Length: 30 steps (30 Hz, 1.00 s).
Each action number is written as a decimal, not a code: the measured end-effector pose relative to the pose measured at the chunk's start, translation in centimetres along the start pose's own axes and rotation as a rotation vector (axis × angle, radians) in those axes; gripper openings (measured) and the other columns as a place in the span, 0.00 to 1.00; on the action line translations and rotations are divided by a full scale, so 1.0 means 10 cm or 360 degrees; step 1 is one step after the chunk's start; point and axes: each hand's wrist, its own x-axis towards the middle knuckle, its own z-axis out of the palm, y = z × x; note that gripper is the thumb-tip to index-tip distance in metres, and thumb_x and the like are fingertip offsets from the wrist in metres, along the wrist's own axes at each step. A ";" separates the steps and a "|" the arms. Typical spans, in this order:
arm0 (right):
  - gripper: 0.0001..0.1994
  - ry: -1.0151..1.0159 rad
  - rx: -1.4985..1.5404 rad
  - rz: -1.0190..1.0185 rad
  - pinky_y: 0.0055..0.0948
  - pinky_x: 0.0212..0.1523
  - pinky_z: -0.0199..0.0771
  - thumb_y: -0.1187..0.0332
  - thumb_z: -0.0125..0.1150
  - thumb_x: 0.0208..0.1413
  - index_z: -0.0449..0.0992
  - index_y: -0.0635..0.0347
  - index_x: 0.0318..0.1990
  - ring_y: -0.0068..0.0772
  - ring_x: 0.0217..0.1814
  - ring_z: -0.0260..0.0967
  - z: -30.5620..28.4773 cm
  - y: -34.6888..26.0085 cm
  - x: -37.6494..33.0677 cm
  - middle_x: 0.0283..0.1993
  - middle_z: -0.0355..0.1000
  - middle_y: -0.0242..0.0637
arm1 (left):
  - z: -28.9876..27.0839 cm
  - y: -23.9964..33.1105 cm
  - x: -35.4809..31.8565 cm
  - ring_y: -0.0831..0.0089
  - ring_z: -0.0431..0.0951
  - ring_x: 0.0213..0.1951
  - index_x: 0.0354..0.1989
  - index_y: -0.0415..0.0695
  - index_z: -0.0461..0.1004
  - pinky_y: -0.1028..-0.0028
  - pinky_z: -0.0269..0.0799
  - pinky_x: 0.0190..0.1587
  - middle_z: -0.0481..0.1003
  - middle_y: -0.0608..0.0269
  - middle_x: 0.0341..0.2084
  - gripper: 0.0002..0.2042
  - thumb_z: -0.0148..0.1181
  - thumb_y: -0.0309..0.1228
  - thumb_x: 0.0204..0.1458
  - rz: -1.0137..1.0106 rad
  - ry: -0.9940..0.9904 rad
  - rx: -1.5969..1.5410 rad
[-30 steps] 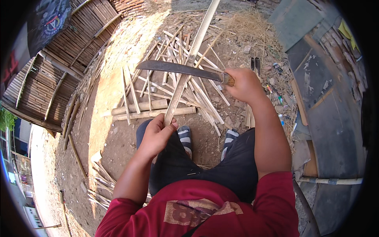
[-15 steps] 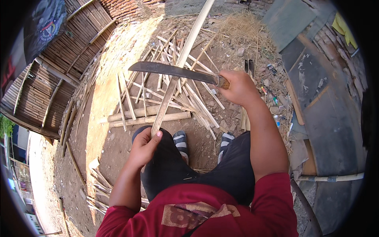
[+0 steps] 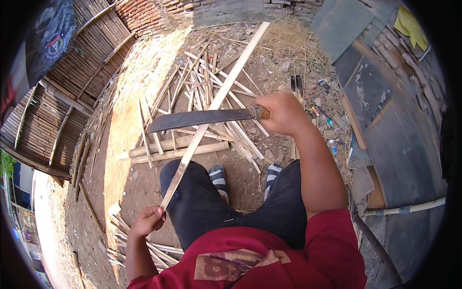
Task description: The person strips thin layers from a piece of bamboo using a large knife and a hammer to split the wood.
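My right hand (image 3: 283, 113) is wrapped round the wooden handle of a machete (image 3: 202, 118), whose dark, broad blade points left. A long, pale bamboo strip (image 3: 226, 86) slants away from me and to the right, crossing the blade at mid-length; the blade lies over it. At its near end, my left hand (image 3: 149, 220) pinches the strip between thumb and fingers, beside my left thigh. Whether the edge bites into the strip I cannot tell.
Beyond my feet lies a heap of split bamboo strips (image 3: 240, 137) with two thicker bamboo poles (image 3: 180, 151). More strips (image 3: 154, 253) are on the ground at lower left. A bamboo-slat wall (image 3: 57, 115) stands left; dark panels (image 3: 380, 130) lie right, with litter beside them.
My left hand has moved down and left, drawing the strip toward me. The machete has come nearer and slightly left, its tip now lower.
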 end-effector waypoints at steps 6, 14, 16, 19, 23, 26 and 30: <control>0.15 -0.0040 0.0110 0.0409 0.44 0.37 0.73 0.62 0.74 0.47 0.80 0.58 0.40 0.55 0.37 0.76 0.00 0.17 -0.05 0.32 0.76 0.49 | -0.16 -0.25 -0.33 0.82 0.55 0.16 0.29 0.42 0.73 0.76 0.49 0.20 0.60 0.72 0.14 0.23 0.57 0.51 0.65 -0.0196 0.0012 -0.0029; 0.26 0.0094 0.0170 0.0787 0.42 0.46 0.77 0.55 0.75 0.50 0.80 0.58 0.55 0.53 0.44 0.79 0.10 0.47 -0.09 0.42 0.79 0.56 | -0.19 -0.31 -0.46 0.81 0.55 0.16 0.28 0.42 0.74 0.76 0.49 0.20 0.61 0.72 0.14 0.22 0.57 0.48 0.66 -0.0297 0.0077 -0.0023; 0.26 -0.0005 0.0097 0.0656 0.42 0.48 0.77 0.54 0.75 0.51 0.80 0.61 0.53 0.52 0.46 0.79 0.08 0.29 -0.05 0.43 0.80 0.54 | -0.18 -0.35 -0.45 0.81 0.56 0.16 0.28 0.42 0.74 0.76 0.49 0.20 0.61 0.72 0.14 0.22 0.57 0.48 0.66 -0.0304 0.0047 -0.0042; 0.28 -0.0284 0.0073 0.0578 0.42 0.51 0.77 0.54 0.74 0.52 0.79 0.66 0.53 0.52 0.49 0.79 0.02 0.16 0.01 0.45 0.81 0.52 | -0.19 -0.37 -0.43 0.81 0.57 0.16 0.28 0.41 0.74 0.76 0.50 0.20 0.62 0.72 0.14 0.21 0.57 0.47 0.66 -0.0266 0.0077 -0.0023; 0.30 0.0110 0.0162 0.0974 0.41 0.50 0.77 0.53 0.75 0.51 0.78 0.66 0.55 0.52 0.48 0.80 0.04 0.65 -0.15 0.46 0.81 0.53 | -0.21 -0.31 -0.42 0.81 0.58 0.16 0.27 0.42 0.74 0.76 0.51 0.19 0.62 0.72 0.14 0.21 0.58 0.48 0.65 -0.0269 0.0094 0.0038; 0.29 0.0174 0.0182 0.0943 0.40 0.50 0.78 0.53 0.75 0.50 0.79 0.65 0.55 0.52 0.48 0.80 0.05 0.57 -0.14 0.44 0.81 0.54 | -0.24 -0.41 -0.40 0.81 0.58 0.16 0.28 0.42 0.74 0.76 0.51 0.19 0.62 0.73 0.14 0.21 0.58 0.48 0.65 -0.0260 0.0068 0.0053; 0.30 -0.0272 0.0038 0.0661 0.42 0.51 0.78 0.53 0.75 0.50 0.79 0.65 0.55 0.54 0.48 0.79 -0.09 0.17 0.03 0.45 0.80 0.56 | -0.17 -0.39 -0.40 0.82 0.60 0.17 0.28 0.41 0.74 0.77 0.53 0.21 0.64 0.72 0.15 0.21 0.58 0.46 0.66 -0.0252 0.0109 0.0015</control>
